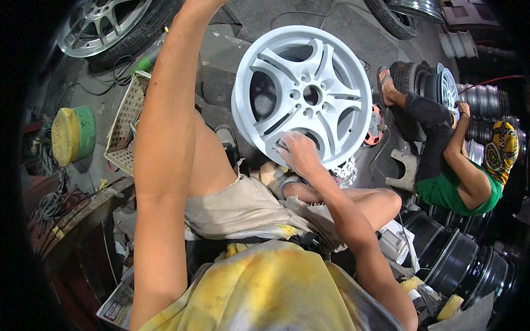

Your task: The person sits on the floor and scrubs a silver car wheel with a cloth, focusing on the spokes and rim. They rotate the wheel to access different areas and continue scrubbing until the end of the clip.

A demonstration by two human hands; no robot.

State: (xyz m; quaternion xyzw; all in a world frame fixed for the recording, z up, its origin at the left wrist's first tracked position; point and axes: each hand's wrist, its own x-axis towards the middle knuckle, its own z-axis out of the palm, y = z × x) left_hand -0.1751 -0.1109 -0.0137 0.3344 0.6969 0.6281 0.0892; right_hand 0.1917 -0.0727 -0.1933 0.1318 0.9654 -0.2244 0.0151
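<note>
A pale grey-white alloy wheel rim with paired spokes is in front of me, its face turned up toward me. My right hand rests at its near edge, by the base of a spoke. The fingers are bent and pressed together against the surface; a small dark patch shows at the fingertips, and I cannot make out what they hold. My left arm reaches up past the top edge of the view, so the left hand is cut off.
A wheel with a tyre is at the far left, above a cream plastic basket and a yellow-green roll. On the right, another person sits handling a wheel. Dark rims are stacked at lower right.
</note>
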